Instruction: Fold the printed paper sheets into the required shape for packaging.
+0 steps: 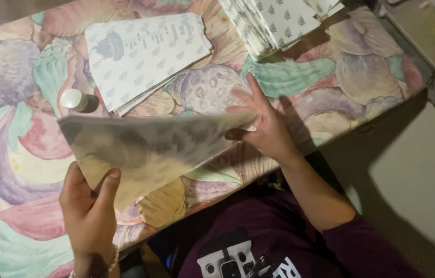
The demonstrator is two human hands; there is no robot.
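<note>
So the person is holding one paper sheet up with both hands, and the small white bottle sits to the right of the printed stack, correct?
Not quite: the head view shows the small white bottle left of the printed stack. Both the left hand and right hand do hold the paper sheet.

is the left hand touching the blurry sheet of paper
Touching. The head view shows the left hand pinching the sheet of paper at its lower left corner, thumb lying on top of the paper and fingers behind it.
</note>
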